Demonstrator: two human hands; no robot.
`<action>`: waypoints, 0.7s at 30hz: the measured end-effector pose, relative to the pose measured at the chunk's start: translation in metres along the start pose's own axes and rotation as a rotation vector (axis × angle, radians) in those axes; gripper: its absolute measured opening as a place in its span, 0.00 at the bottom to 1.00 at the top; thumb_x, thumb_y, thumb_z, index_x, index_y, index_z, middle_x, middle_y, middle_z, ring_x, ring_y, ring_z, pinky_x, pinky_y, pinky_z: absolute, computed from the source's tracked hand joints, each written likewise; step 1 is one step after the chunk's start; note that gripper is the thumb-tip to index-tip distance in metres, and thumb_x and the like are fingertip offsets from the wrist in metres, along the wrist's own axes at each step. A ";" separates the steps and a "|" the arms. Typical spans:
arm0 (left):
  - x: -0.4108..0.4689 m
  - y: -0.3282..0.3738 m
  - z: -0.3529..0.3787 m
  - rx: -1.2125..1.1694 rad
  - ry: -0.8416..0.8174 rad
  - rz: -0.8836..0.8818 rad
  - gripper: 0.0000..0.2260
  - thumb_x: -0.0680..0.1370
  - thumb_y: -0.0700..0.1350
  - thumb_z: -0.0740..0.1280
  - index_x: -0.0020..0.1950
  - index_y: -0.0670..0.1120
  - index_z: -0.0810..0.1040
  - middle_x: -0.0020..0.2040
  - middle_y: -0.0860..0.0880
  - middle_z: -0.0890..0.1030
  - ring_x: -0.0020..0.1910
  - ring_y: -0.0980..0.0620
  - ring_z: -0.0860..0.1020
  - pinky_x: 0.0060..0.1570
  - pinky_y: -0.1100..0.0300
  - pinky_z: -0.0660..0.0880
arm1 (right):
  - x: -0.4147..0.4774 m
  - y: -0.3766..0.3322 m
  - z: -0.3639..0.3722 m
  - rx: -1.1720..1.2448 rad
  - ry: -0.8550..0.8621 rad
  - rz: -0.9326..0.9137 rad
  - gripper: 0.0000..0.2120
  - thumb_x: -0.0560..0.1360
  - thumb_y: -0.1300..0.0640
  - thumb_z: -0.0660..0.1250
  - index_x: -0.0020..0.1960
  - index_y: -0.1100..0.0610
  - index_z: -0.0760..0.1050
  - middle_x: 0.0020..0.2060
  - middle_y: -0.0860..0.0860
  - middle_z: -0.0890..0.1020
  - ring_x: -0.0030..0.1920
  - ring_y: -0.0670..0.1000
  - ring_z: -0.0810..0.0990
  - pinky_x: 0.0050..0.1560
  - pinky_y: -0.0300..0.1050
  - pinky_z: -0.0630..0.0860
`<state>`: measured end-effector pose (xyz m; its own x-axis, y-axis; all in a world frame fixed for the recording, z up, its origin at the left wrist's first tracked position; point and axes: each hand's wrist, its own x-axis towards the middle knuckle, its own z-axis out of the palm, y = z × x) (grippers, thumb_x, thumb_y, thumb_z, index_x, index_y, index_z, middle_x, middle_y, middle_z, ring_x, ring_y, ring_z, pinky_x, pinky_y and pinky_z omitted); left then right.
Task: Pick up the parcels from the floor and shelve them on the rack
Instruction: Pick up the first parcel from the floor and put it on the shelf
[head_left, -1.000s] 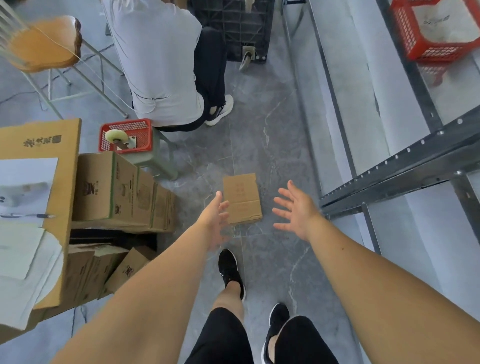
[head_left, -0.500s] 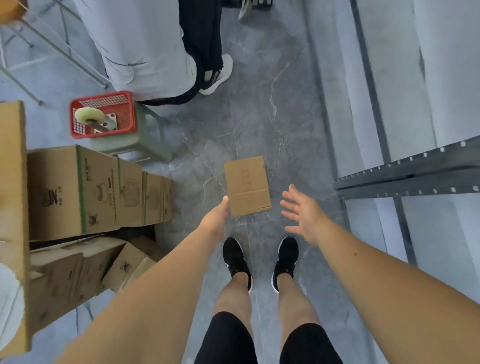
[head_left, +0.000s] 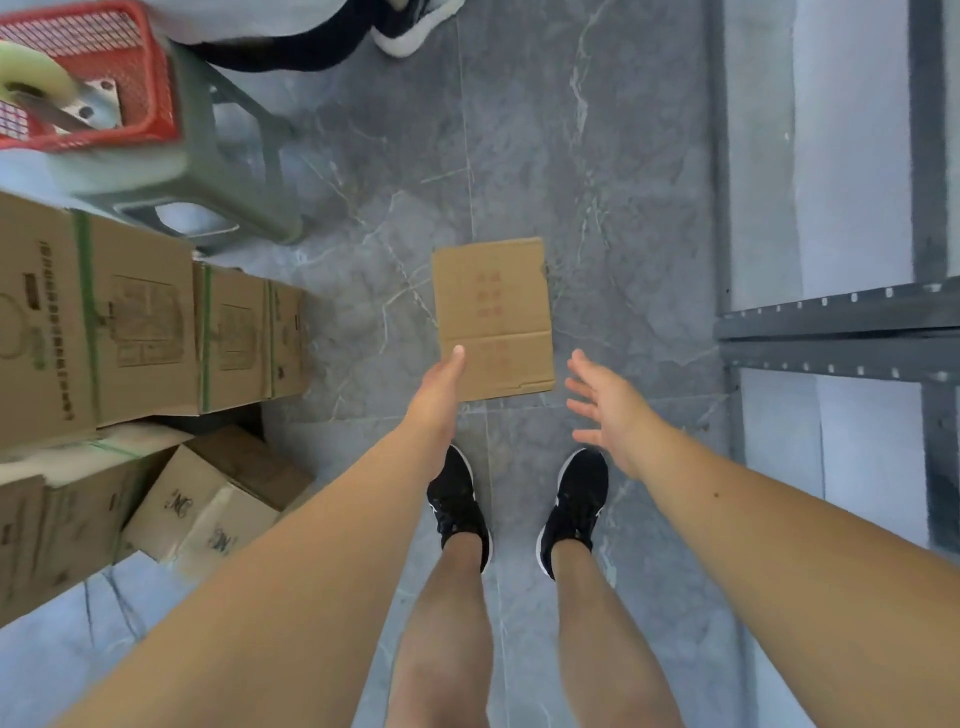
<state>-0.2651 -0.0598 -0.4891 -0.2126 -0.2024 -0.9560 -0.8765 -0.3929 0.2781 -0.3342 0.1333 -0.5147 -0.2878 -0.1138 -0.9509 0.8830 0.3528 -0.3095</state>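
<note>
Reaching both empty hands, left hand and right hand, fingers spread, to flank the flat parcel for a two-sided lift off the floor.

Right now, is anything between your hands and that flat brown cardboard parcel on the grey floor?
Nothing visible. The flat brown cardboard parcel lies alone on bare floor; the left hand and right hand are both open, just short of its near edge.
</note>
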 end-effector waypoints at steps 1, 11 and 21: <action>0.011 -0.001 0.002 -0.007 0.014 0.012 0.33 0.86 0.66 0.57 0.88 0.54 0.56 0.88 0.50 0.58 0.87 0.46 0.58 0.83 0.42 0.58 | 0.011 0.001 0.001 0.006 0.015 -0.008 0.30 0.82 0.35 0.61 0.79 0.48 0.67 0.77 0.49 0.71 0.75 0.55 0.71 0.73 0.64 0.69; 0.104 -0.004 0.002 -0.131 0.191 0.068 0.33 0.86 0.63 0.60 0.88 0.57 0.53 0.89 0.50 0.57 0.86 0.43 0.58 0.82 0.44 0.58 | 0.103 0.004 0.007 -0.047 0.065 -0.165 0.31 0.84 0.40 0.61 0.83 0.51 0.62 0.81 0.48 0.65 0.80 0.51 0.63 0.77 0.56 0.61; 0.172 -0.019 -0.005 -0.074 0.139 0.073 0.32 0.85 0.68 0.56 0.87 0.57 0.60 0.85 0.52 0.66 0.84 0.45 0.64 0.82 0.39 0.61 | 0.169 0.003 0.010 -0.065 0.080 -0.241 0.33 0.83 0.37 0.61 0.84 0.49 0.59 0.80 0.48 0.68 0.79 0.51 0.66 0.79 0.62 0.63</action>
<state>-0.2828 -0.0911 -0.6588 -0.2082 -0.3524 -0.9124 -0.8260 -0.4363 0.3570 -0.3763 0.1061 -0.6765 -0.5176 -0.1291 -0.8458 0.7605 0.3836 -0.5239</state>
